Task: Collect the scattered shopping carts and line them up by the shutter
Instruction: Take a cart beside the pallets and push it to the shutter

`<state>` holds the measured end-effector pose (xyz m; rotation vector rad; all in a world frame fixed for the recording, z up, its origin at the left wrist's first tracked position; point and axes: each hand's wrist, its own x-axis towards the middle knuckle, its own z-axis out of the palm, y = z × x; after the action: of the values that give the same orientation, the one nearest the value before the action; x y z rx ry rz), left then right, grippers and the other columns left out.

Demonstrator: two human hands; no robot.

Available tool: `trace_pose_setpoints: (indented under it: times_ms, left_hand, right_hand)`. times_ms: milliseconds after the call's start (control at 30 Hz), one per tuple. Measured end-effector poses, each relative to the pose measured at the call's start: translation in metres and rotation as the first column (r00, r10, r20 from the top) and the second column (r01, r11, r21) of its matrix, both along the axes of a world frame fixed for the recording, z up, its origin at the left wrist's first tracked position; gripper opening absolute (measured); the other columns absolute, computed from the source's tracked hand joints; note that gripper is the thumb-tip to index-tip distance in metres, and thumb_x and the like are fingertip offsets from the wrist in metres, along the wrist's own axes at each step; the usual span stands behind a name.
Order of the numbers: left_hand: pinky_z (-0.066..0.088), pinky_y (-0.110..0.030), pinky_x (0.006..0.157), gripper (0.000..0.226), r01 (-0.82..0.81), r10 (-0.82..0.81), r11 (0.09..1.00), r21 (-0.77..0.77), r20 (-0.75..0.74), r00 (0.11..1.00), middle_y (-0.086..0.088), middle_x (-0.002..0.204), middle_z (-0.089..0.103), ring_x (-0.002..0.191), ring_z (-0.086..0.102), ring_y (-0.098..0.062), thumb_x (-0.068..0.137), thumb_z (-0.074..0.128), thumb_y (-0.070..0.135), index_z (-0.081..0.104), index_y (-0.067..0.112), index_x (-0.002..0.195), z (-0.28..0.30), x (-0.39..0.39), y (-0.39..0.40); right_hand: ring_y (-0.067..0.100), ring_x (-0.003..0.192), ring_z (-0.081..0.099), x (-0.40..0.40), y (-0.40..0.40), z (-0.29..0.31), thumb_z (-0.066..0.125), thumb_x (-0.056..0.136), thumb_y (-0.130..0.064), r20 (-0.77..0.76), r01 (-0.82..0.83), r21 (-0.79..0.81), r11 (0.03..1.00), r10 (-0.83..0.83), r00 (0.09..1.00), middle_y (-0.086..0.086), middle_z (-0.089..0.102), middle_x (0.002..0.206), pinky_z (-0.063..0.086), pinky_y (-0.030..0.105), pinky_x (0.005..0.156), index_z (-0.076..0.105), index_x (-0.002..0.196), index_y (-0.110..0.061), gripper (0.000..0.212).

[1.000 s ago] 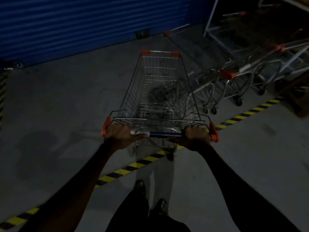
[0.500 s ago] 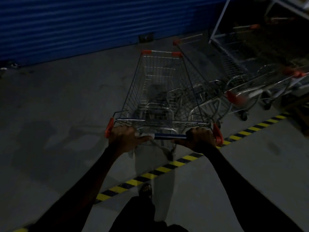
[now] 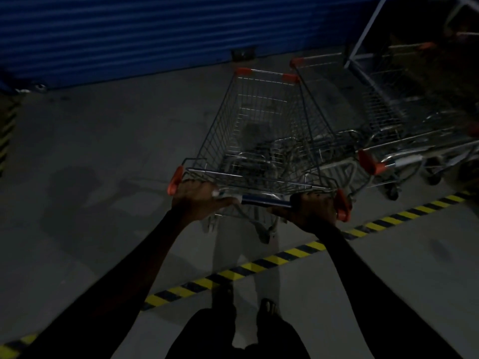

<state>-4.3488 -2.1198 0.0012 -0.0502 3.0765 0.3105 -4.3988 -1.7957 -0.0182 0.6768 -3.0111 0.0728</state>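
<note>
A wire shopping cart (image 3: 261,130) with orange corner caps stands in front of me, nose towards the blue shutter (image 3: 155,29). My left hand (image 3: 199,200) grips the left end of its blue handle bar. My right hand (image 3: 313,211) grips the right end, beside the orange end cap. A second cart (image 3: 334,104) stands close against its right side, and more carts (image 3: 404,120) are lined up further right.
A yellow-and-black hazard stripe (image 3: 282,255) crosses the grey floor under the cart's rear wheels. A white metal frame (image 3: 363,40) stands at the upper right. More hazard striping (image 3: 6,130) marks the left edge. My feet (image 3: 246,307) are just behind the stripe.
I have pushed the cart forward over the hazard stripe and closer to the shutter, alongside the parked cart on its right. Both hands have kept their grip on the handle.
</note>
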Motion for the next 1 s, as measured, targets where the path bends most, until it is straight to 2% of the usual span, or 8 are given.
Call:
trace_pose_setpoints:
  times_ms: [100,200,333,467,567,700,867,1000]
  left_hand:
    - [0.041,-0.044,0.098,0.095,0.014,-0.019,0.997,-0.077,-0.070,0.997,-0.002,0.108,0.077,0.109,0.069,-0.030,0.077,0.026,0.103,0.078,0.029,0.107,-0.002,0.006,0.005]
    - [0.041,-0.049,0.104,0.061,0.031,-0.051,0.996,-0.080,-0.266,0.963,0.002,0.082,0.073,0.091,0.070,-0.024,0.088,0.048,0.089,0.064,0.031,0.076,-0.010,0.017,0.014]
    - [0.043,-0.046,0.100,0.060,-0.086,0.088,0.996,0.020,-0.280,0.956,-0.004,0.110,0.074,0.107,0.063,-0.032,0.092,0.052,0.076,0.074,0.022,0.108,-0.015,0.035,0.036]
    - [0.040,-0.051,0.108,0.059,-0.160,0.157,0.987,0.014,-0.281,0.947,-0.016,0.143,0.060,0.128,0.054,-0.039,0.095,0.057,0.053,0.065,0.014,0.138,-0.011,0.059,0.064]
    - [0.040,-0.054,0.111,0.068,-0.236,0.241,0.971,0.048,-0.227,0.944,-0.017,0.156,0.050,0.138,0.050,-0.040,0.095,0.050,0.052,0.054,0.014,0.151,-0.011,0.084,0.085]
    - [0.048,-0.051,0.106,0.064,-0.307,0.339,0.934,0.183,-0.180,0.923,-0.014,0.153,0.055,0.132,0.058,-0.036,0.096,0.051,0.050,0.057,0.013,0.148,-0.012,0.127,0.116]
    - [0.055,-0.050,0.098,0.051,-0.378,0.422,0.888,0.263,-0.135,0.896,-0.008,0.139,0.065,0.120,0.065,-0.034,0.101,0.056,0.047,0.063,0.015,0.140,-0.022,0.185,0.153]
    - [0.053,-0.051,0.100,0.053,-0.472,0.506,0.837,0.276,-0.062,0.860,-0.009,0.140,0.065,0.123,0.063,-0.035,0.102,0.054,0.050,0.061,0.017,0.143,-0.010,0.225,0.169]
  right_hand:
    - [0.010,0.039,0.035,-0.005,0.002,-0.003,0.017,0.080,-0.102,0.030,-0.005,-0.022,1.000,0.006,1.000,-0.007,0.033,0.044,0.024,0.024,0.042,0.042,0.054,-0.028,0.082]
    - [0.015,0.052,0.059,-0.009,0.007,-0.004,0.011,0.072,-0.107,0.096,-0.019,-0.036,0.999,0.022,0.995,-0.006,0.057,0.055,0.050,0.030,0.051,0.061,0.069,-0.028,0.094]
    - [0.026,0.075,0.068,-0.011,0.014,0.001,0.001,0.068,-0.106,0.143,-0.059,-0.160,0.985,0.082,0.986,-0.002,0.068,0.080,0.046,0.033,0.061,0.068,0.091,-0.031,0.103]
    - [0.029,0.086,0.069,-0.010,0.028,-0.006,0.025,0.092,-0.089,0.112,-0.121,-0.323,0.939,0.165,0.980,0.003,0.067,0.091,0.055,0.039,0.069,0.070,0.090,-0.025,0.079]
    - [0.038,0.119,0.063,0.007,0.039,-0.009,0.045,0.099,-0.067,0.052,-0.103,-0.425,0.899,0.138,0.989,0.013,0.067,0.126,0.054,0.050,0.093,0.072,0.122,-0.021,0.058]
    - [0.039,0.121,0.061,0.047,0.052,-0.003,0.054,0.100,-0.042,-0.075,-0.156,-0.524,0.837,0.137,0.988,0.014,0.066,0.128,0.047,0.055,0.101,0.072,0.122,-0.013,0.040]
    - [0.028,0.130,0.052,0.103,0.063,-0.015,0.039,0.104,-0.058,0.119,-0.077,-0.542,0.837,0.168,0.979,0.007,0.067,0.132,0.023,0.045,0.115,0.071,0.126,-0.023,0.053]
    - [0.027,0.112,0.057,0.132,0.054,-0.013,0.040,0.103,-0.056,0.158,-0.095,-0.615,0.783,0.240,0.958,0.007,0.071,0.120,0.028,0.034,0.098,0.074,0.119,-0.022,0.050]
